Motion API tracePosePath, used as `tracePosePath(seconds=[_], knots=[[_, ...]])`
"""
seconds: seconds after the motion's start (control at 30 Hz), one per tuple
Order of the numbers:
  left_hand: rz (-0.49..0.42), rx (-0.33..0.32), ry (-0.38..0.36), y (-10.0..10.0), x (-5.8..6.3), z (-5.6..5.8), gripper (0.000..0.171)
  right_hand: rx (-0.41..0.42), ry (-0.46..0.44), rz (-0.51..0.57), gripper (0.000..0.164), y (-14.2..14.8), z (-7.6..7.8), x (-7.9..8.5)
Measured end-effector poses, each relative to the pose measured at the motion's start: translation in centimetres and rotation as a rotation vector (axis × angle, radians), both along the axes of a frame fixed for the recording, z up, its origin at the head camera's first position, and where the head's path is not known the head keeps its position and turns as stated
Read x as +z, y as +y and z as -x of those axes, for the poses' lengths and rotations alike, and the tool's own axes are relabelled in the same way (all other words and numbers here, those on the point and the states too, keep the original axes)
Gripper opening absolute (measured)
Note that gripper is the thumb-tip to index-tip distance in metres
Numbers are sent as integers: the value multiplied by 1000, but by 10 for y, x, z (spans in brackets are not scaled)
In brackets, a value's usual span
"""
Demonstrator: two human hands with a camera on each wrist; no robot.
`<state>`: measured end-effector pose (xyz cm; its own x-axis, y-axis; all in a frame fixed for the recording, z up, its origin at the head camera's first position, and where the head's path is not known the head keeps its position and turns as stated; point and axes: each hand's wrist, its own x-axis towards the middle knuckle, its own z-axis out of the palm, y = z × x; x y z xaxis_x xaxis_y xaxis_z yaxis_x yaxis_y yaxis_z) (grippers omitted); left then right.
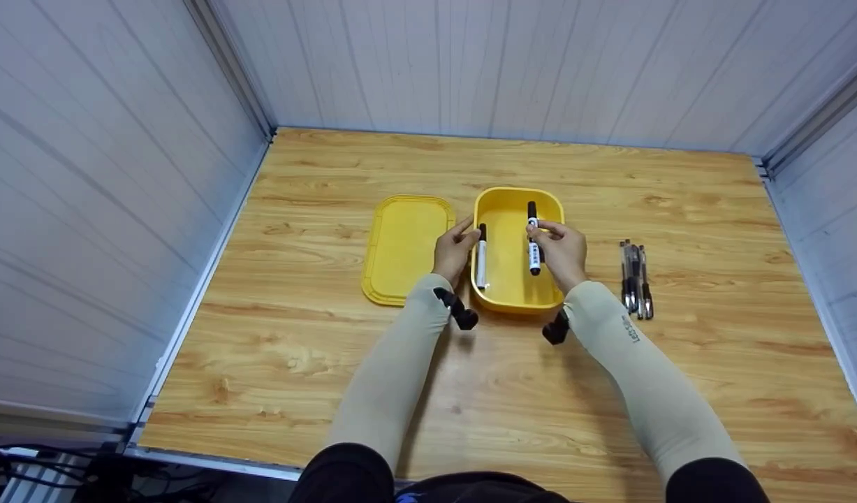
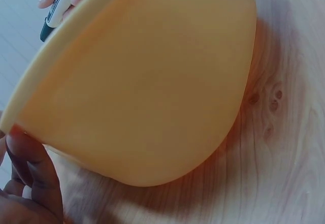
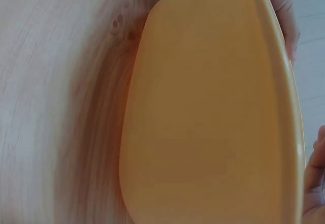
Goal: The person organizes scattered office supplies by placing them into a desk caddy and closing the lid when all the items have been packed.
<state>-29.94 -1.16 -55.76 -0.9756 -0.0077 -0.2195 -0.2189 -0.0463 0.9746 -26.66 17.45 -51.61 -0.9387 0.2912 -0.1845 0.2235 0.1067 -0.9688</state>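
Observation:
A yellow plastic box point(image 1: 515, 302) stands with its top uncovered on the table. My left hand point(image 1: 453, 253) grips its left rim; in the left wrist view, bent fingers point(image 2: 33, 168) meet the wall just under the rim. Over the box's right half, my right hand point(image 1: 562, 251) pinches a black-capped white marker point(image 1: 533, 258) between thumb and fingers. That marker point(image 2: 60, 3) also shows past the rim in the left wrist view. Another marker point(image 1: 481, 262), white with a black cap, is inside along the left wall. The box wall point(image 3: 208, 102) fills most of the right wrist view.
A yellow lid point(image 1: 407, 248) lies flat on the wooden table point(image 1: 274, 349), left of the box. Several clear-barrelled pens point(image 1: 634, 279) lie bunched to the box's right. White panels point(image 1: 414, 70) enclose the table at the back and both sides.

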Motion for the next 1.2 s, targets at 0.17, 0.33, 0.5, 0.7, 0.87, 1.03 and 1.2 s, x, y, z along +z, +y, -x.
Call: tracePosePath(seconds=[0.17, 0.33, 0.5, 0.7, 0.87, 1.03, 1.2], knots=[[-7, 0, 3, 0, 0, 0, 40, 4, 6, -13, 36, -1, -1, -1], [-19, -1, -1, 0, 1, -1, 40, 22, 13, -20, 34, -4, -1, -2], [-7, 4, 0, 0, 0, -2, 40, 33, -2, -18, 36, -7, -1, -8], [1, 0, 2, 0, 1, -1, 40, 32, -16, -20, 34, -10, -1, -13], [-15, -3, -17, 0, 2, -1, 40, 41, -20, -60, 36, -10, -1, -14], [-18, -3, -14, 0, 3, -1, 40, 46, -13, -93, 34, -12, -1, -16], [-16, -2, -16, 0, 1, -1, 40, 41, -6, -103, 33, -14, -1, -18]])
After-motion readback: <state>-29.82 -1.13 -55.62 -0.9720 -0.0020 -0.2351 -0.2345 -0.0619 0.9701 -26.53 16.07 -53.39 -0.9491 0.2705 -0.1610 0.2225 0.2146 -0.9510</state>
